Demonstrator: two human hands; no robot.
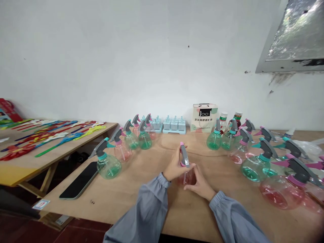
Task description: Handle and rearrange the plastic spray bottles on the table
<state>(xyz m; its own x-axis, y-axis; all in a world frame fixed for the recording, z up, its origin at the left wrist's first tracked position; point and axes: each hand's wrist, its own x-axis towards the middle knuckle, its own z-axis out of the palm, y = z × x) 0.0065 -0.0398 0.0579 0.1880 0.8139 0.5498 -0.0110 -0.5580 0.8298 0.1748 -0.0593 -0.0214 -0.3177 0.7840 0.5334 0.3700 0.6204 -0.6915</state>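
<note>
Two grips I logged: left hand (176,164) closed round the neck of one near-upright pink spray bottle (186,178), nozzle (181,144) pointing away; right hand (201,185), nearer its body, half-spread at its right, holding or not I couldn't tell; wooden tabletop (144,165) below.

Hands (174,165) partly hide the pink bottle (186,178); the right edge crops the window (300,33).

- Brown wooden table (144,165) across the lower frame — on it:
- Black phone (79,181), lower left
- Spray bottles (109,167), left of center
- More spray bottles, right side
- Pale-blue mold trays (174,125), paper bag (204,119) — mid-frame
</note>
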